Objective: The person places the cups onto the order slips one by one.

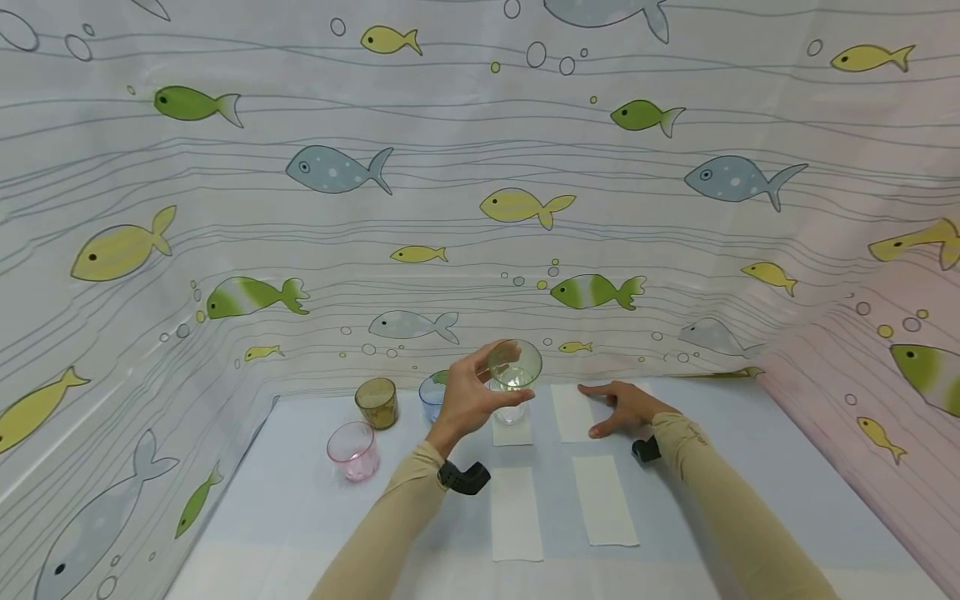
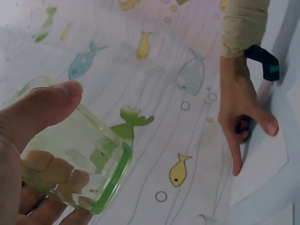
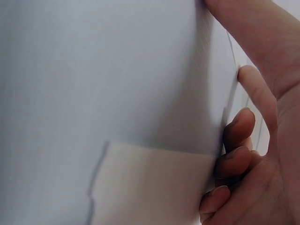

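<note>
My left hand [image 1: 468, 396] grips a pale green glass [image 1: 516, 367] above the table, thumb on one side and fingers on the other. In the left wrist view the tilted green glass [image 2: 96, 150] shows its thick green base. Beneath it in the head view, a clear glass [image 1: 512, 414] stands on the back left white paper sheet [image 1: 513, 437], partly hidden. My right hand [image 1: 628, 407] rests at the back right paper sheet [image 1: 572, 421], its index finger and thumb stretched out to the sheet's edges. The right wrist view shows its other fingers [image 3: 234, 161] curled in.
On the left stand an amber glass [image 1: 377, 404], a pink glass [image 1: 353, 452] and a blue glass [image 1: 431, 400], the last partly behind my left hand. Two more paper sheets, one left [image 1: 516, 514] and one right [image 1: 606, 502], lie nearer me. A fish-patterned curtain [image 1: 465, 283] surrounds the table.
</note>
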### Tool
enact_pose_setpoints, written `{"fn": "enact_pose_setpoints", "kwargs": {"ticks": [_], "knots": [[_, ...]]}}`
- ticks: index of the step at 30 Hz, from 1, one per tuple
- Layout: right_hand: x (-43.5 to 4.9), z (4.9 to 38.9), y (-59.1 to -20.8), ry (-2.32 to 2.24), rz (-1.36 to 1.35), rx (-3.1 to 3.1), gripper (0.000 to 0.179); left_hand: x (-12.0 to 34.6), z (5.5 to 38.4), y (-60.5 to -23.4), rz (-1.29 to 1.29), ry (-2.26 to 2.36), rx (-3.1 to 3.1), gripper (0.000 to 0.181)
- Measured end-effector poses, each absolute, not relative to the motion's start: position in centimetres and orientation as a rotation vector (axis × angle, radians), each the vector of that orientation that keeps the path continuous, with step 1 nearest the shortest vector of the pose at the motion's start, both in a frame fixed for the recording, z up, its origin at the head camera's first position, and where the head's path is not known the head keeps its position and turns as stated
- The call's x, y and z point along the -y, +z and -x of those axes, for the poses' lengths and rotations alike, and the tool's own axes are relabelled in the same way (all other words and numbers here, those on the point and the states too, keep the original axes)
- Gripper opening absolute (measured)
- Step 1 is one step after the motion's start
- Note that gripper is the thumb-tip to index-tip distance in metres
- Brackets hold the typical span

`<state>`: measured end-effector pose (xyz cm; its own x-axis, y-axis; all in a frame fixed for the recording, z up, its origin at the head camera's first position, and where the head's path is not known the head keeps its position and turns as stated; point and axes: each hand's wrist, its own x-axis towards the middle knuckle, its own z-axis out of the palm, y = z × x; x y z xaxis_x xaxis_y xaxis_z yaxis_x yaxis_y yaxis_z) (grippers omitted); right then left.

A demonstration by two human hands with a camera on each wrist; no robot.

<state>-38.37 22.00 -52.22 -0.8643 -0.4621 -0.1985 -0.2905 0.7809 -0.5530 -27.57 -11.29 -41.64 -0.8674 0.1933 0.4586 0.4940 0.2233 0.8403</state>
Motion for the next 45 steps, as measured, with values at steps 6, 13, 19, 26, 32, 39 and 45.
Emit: {"fn": "enact_pose_setpoints", "kwargs": {"ticks": [6, 13, 19, 26, 32, 39, 45], "knots": [[-22.0, 38.2, -52.1, -0.779, 0.572, -2.641, 0.104, 9.1, 28.7, -40.1, 0.664, -1.688, 2.273, 0.073], [-22.1, 38.5, -52.4, -0.773, 0.573, -2.645, 0.104, 7.5, 30.2, -40.0, 0.704, -1.776, 2.283, 0.07], [-22.3, 38.8, -52.8, -0.766, 0.563, -2.655, 0.103, 6.0, 32.0, -41.5, 0.706, -1.91, 2.309, 0.068], [-22.2, 38.7, -52.9, -0.767, 0.532, -2.659, 0.103, 4.0, 33.3, -44.3, 0.633, -2.003, 2.335, 0.068], [-22.1, 38.5, -52.5, -0.752, 0.517, -2.666, 0.1, 2.9, 33.9, -46.5, 0.588, -2.041, 2.362, 0.071], [-22.4, 38.8, -52.5, -0.756, 0.493, -2.657, 0.106, 1.5, 34.4, -48.2, 0.522, -2.052, 2.379, 0.069], [-22.2, 39.0, -52.7, -0.785, 0.453, -2.643, 0.106, 0.7, 34.3, -49.5, 0.46, -2.022, 2.412, 0.07]]}}
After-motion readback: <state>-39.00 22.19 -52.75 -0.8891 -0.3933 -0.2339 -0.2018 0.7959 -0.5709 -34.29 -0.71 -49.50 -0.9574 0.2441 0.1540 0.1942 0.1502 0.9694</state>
